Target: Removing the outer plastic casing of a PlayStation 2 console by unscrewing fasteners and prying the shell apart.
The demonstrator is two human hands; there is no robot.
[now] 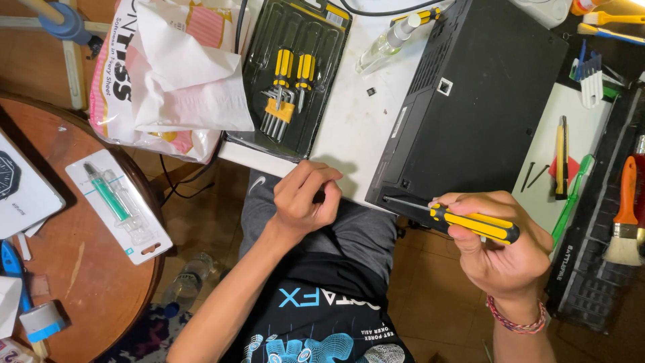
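My right hand (505, 250) grips a yellow-and-black screwdriver (463, 222), whose tip rests at the near left corner of a black upturned laptop (484, 101) on the white table (356, 128). My left hand (304, 198) is curled shut by the table's front edge, left of the laptop, pinching something small and dark that I cannot make out. A black screwdriver set tray (295, 74) with yellow-handled tools lies just beyond the left hand.
A tissue pack (161, 74) sits at the far left of the table, a spray bottle (386, 44) behind the laptop. To the right lie a yellow cutter (561, 158), a green toothbrush (571, 202), a paintbrush (626, 215) and a black keyboard (594, 282). On the round wooden table (87, 269) lies a syringe pack (117, 202).
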